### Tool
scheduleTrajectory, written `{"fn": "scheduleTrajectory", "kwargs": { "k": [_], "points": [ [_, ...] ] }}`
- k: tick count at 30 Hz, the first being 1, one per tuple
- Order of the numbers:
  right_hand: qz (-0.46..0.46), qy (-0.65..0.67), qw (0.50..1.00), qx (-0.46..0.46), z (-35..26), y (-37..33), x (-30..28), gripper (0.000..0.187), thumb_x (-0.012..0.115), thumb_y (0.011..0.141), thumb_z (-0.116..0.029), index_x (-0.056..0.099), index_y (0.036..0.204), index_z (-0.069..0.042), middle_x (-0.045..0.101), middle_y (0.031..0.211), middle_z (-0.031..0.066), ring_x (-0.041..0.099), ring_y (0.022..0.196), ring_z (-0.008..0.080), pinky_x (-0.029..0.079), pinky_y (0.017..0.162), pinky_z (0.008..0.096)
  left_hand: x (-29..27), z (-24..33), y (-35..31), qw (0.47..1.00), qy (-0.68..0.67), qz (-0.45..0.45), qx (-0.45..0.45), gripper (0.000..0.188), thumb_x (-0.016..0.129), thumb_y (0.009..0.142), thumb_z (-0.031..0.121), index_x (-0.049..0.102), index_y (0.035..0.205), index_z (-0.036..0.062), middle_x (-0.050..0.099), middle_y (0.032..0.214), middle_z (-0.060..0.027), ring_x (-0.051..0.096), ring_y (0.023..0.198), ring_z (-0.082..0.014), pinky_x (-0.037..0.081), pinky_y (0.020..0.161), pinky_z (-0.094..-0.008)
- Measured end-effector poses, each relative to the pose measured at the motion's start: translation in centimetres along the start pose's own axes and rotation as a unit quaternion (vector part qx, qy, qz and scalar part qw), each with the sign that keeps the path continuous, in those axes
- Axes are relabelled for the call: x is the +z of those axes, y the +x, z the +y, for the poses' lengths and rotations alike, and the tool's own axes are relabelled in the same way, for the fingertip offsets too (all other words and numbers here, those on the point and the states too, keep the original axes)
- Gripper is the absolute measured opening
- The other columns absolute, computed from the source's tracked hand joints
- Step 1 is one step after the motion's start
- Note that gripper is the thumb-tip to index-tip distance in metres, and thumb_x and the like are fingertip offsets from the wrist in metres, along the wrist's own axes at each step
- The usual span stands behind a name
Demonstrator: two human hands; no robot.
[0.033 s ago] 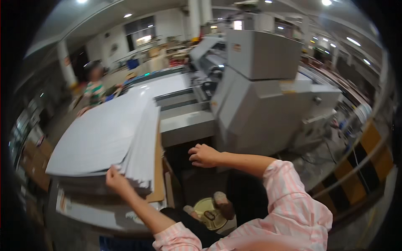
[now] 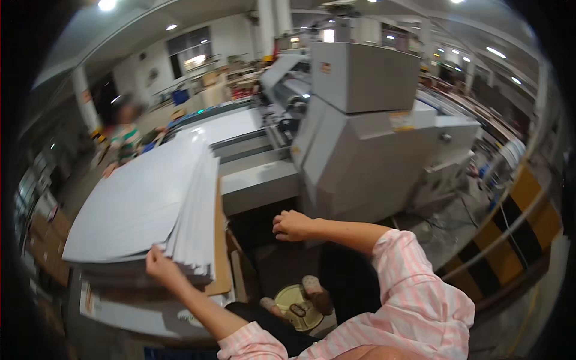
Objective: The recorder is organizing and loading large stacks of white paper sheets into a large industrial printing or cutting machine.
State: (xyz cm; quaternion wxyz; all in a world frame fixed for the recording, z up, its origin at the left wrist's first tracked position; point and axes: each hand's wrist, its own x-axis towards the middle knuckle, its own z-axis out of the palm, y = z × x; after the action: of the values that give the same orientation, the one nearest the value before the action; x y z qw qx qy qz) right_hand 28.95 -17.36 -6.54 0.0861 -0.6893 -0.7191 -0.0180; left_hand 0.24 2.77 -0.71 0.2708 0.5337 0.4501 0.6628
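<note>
Low white-fronted platform (image 2: 135, 315) at approx 8 o'clock carries a thick stack of large white paper sheets (image 2: 138, 204), w/ a flat brown board (image 2: 222, 264) poking out on the stack's 3 o'clock side. Rm: wide indoor hall w/ ceiling lights; big boxy grey machine (image 2: 366, 162) at 1 o'clock, black-and-yellow diagonal-striped panel (image 2: 498, 246) at 4, brown cardboard boxes (image 2: 49, 246) at 9 nr the rim, co-worker in a green-and-white striped top (image 2: 124, 141) at 10, beyond the stack. Wearer's feet are at 6, by a round pale-yellow disc (image 2: 288, 297). Vs the earlier frame: machine, stack & co-worker all sit a touch further twd 9 in view; L hand (image 2: 164, 269) is slightly lower in view but still at the same stack corner; R hand (image 2: 293, 226) pose abt same. The sheets lie just past the L hand's fingertips, twd 11-12; those fingers look pinched on the near edge. R hand's fingers curl loosely, well apart from the stack, which is off twd 9; can't tell if they're fully closed.
</note>
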Motion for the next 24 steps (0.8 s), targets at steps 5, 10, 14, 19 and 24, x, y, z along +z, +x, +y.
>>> {"fn": "scheduleTrajectory", "kwargs": {
  "k": [5, 10, 14, 19, 24],
  "points": [
    [-0.219, 0.066, 0.966, 0.116, 3.5, -5.8, 5.3, 0.03, 0.057, 0.077, -0.035, 0.066, 0.092, -0.01, 0.064, 0.089, 0.0134, 0.059, 0.085, 0.0323, 0.046, 0.073, 0.0433, -0.6, 0.7, 0.0, 0.997, -0.032, -0.028, -0.066, 0.034, 0.056, 0.085, 0.028, 0.062, 0.091, -0.0049, 0.061, 0.076, -0.0064, 0.05, 0.065, -0.0149, 0.042, 0.058, -0.0285],
    [-0.137, 0.088, 0.971, 0.174, 4.7, -5.6, 6.6, 0.033, 0.058, 0.076, -0.037, 0.066, 0.095, -0.011, 0.064, 0.089, 0.012, 0.06, 0.085, 0.0315, 0.046, 0.075, 0.0417, -0.9, 1.4, -0.3, 0.994, -0.037, -0.061, -0.077, 0.038, 0.053, 0.086, 0.033, 0.062, 0.091, -0.0039, 0.06, 0.081, -0.0062, 0.052, 0.069, -0.0178, 0.043, 0.063, -0.0292],
    [-0.171, 0.177, 0.943, 0.224, 4.5, -4.8, 6.6, 0.032, 0.058, 0.076, -0.035, 0.066, 0.094, -0.01, 0.065, 0.085, 0.0117, 0.06, 0.084, 0.0292, 0.046, 0.075, 0.0403, -0.8, 1.1, -0.1, 0.997, -0.029, -0.035, -0.058, 0.034, 0.054, 0.087, 0.028, 0.062, 0.091, -0.0052, 0.059, 0.077, -0.0071, 0.05, 0.064, -0.0146, 0.044, 0.056, -0.0257],
    [-0.157, 0.196, 0.945, 0.209, 2.6, -3.4, 5.6, 0.033, 0.06, 0.076, -0.034, 0.066, 0.097, -0.009, 0.065, 0.086, 0.0121, 0.061, 0.084, 0.0288, 0.046, 0.074, 0.0397, -1.0, 1.0, -0.4, 0.992, -0.078, -0.057, -0.083, 0.035, 0.052, 0.088, 0.028, 0.061, 0.094, -0.0053, 0.059, 0.083, -0.0078, 0.051, 0.072, -0.0151, 0.044, 0.06, -0.0269],
    [-0.17, 0.212, 0.942, 0.197, 1.7, -2.6, 5.8, 0.033, 0.059, 0.077, -0.033, 0.065, 0.098, -0.008, 0.065, 0.088, 0.0124, 0.06, 0.085, 0.0286, 0.046, 0.074, 0.0391, -1.0, 1.9, -0.9, 0.994, -0.056, -0.049, -0.078, 0.035, 0.052, 0.088, 0.028, 0.062, 0.094, -0.0056, 0.059, 0.082, -0.0083, 0.051, 0.071, -0.0155, 0.044, 0.06, -0.0272]
  ]
}}
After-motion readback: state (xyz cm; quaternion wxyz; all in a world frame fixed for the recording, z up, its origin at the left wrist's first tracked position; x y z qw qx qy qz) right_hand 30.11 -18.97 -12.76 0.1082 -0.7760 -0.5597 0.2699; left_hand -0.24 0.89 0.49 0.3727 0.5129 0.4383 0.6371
